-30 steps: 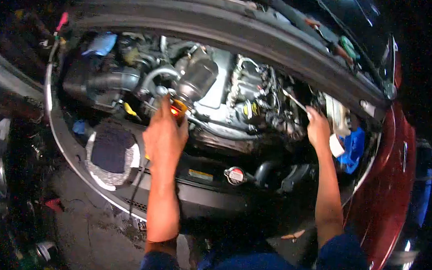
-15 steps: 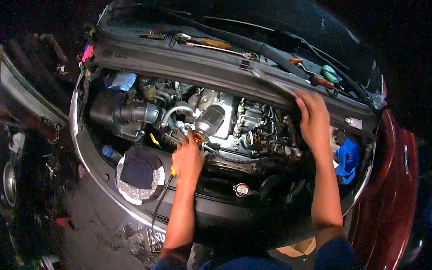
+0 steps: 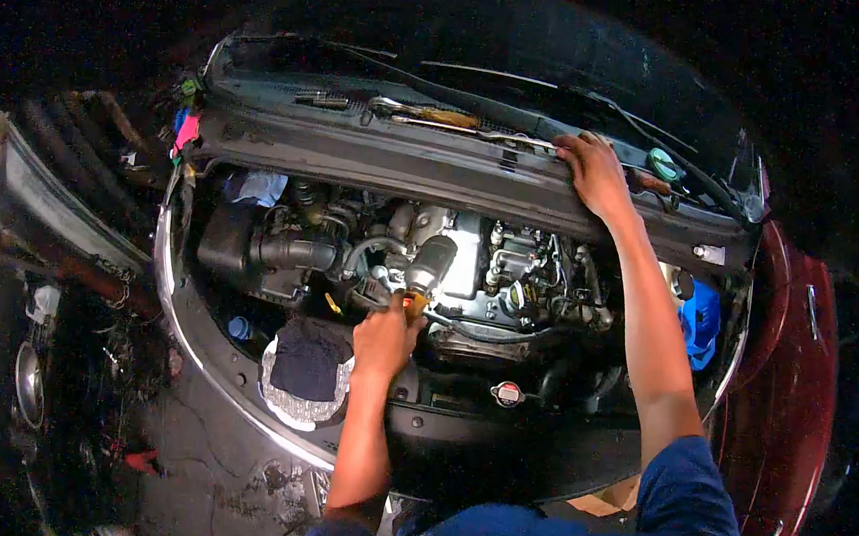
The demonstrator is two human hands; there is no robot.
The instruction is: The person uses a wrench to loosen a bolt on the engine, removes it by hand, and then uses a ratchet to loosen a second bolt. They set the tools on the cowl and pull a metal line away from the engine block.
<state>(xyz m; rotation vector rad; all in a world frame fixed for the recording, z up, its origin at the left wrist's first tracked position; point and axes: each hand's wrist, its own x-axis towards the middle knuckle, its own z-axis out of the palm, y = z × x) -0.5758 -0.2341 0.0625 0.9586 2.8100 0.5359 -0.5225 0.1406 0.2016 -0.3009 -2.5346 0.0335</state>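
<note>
Over the open engine bay, my left hand (image 3: 383, 339) is wrapped round the orange handle of a work lamp (image 3: 432, 263), whose light falls on the engine (image 3: 462, 255). My right hand (image 3: 594, 170) rests at the cowl below the windshield, with its fingers on the end of a long metal wrench (image 3: 518, 139). Left of that hand, a ratchet (image 3: 386, 106) and a tool with a yellow handle (image 3: 448, 118) lie on the cowl. To its right are a tool with a brown handle (image 3: 652, 182) and a round green object (image 3: 663, 165).
A cap with dark cloth (image 3: 306, 364) sits on the front edge of the bay at left. Blue plastic (image 3: 700, 322) lies at the right side. A radiator cap (image 3: 507, 394) is at the front. A red car (image 3: 781, 362) stands at the right.
My right hand has moved up and left, and the long metal tool it held in the air is now down on the cowl. The view has shifted slightly.
</note>
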